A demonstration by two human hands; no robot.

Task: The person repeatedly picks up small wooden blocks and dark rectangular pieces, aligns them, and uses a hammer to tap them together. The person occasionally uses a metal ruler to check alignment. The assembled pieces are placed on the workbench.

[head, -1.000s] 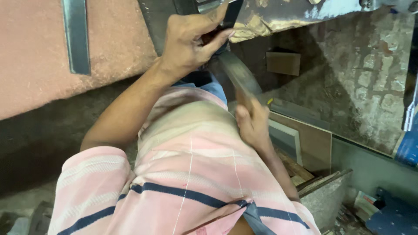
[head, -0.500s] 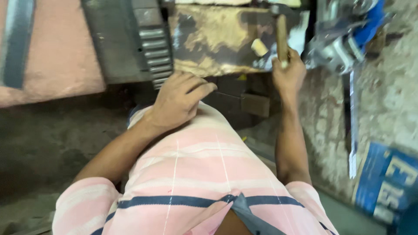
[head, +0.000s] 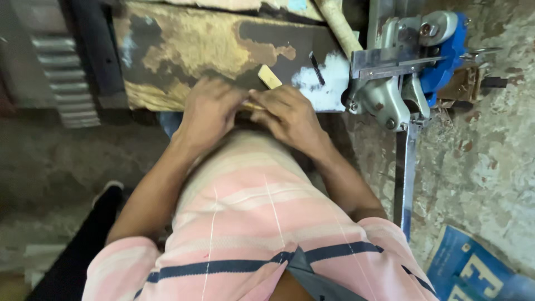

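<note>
Since the earlier frame both hands have met at the near edge of the worn workbench [head: 184, 50]. The left hand [head: 209, 111] and right hand [head: 287, 114] pinch a small pale wooden piece [head: 269, 77] that angles up and left; its lower end is hidden under the fingers. A metal vise [head: 390, 72] sits just to the right.

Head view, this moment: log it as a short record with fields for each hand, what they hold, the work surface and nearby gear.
left hand: left hand, fingers curled at the near edge of the board, on the small block
right hand: right hand, pressed against the same block from the other side
held item: small pale wooden block, one end sticking up between the hands
work surface: worn dark board with peeling patches
nearby gear: metal and blue clamp tool to the right; wooden handle above it
</note>
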